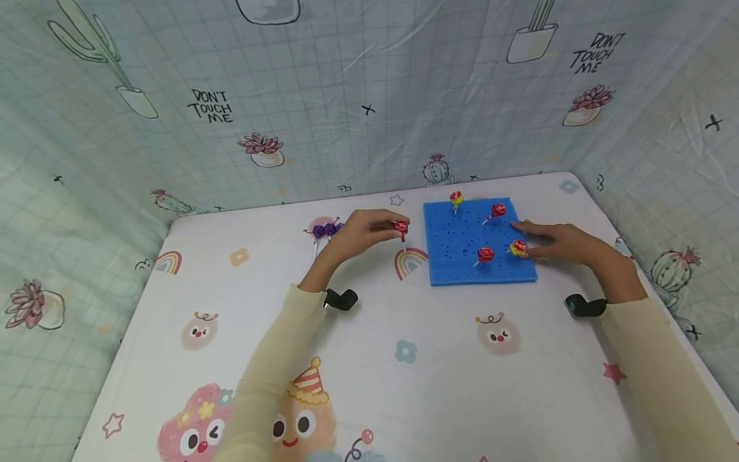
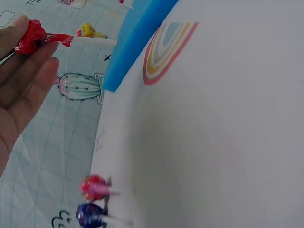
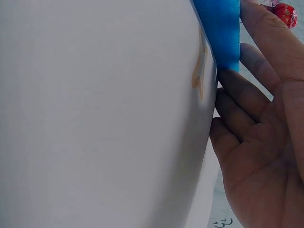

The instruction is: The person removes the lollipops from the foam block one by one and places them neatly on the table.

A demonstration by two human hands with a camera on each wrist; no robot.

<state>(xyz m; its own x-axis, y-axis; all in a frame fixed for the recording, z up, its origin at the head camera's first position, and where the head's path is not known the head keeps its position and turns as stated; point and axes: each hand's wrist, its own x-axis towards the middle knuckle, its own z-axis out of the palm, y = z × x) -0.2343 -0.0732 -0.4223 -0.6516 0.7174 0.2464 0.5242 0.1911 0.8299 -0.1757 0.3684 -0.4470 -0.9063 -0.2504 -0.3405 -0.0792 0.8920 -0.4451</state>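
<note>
I see the left hand (image 1: 358,232) above the table (image 1: 369,359), and its fingers pinch a red lollipop (image 1: 401,227) by the wrapped head; the white stick points down and away from the fingertips, toward the left edge of the blue foam board (image 1: 462,256). In the left wrist view the same lollipop (image 2: 33,38) sits between the thumb and the fingertips.

The right hand (image 1: 557,242) lies with straight, relaxed fingers on the right edge of the board and grips nothing. Just in front of its fingertips stands a yellow-red lollipop (image 1: 518,248), touching or almost touching them; I cannot tell which. A little further left of these fingers a red lollipop (image 1: 485,255) stands in the foam.

Beyond the right fingers, two more lollipops (image 1: 498,210) are stuck near the far edge of the board. Behind the left hand, purple lollipops (image 1: 323,230) lie on the table, near the knuckles.
</note>
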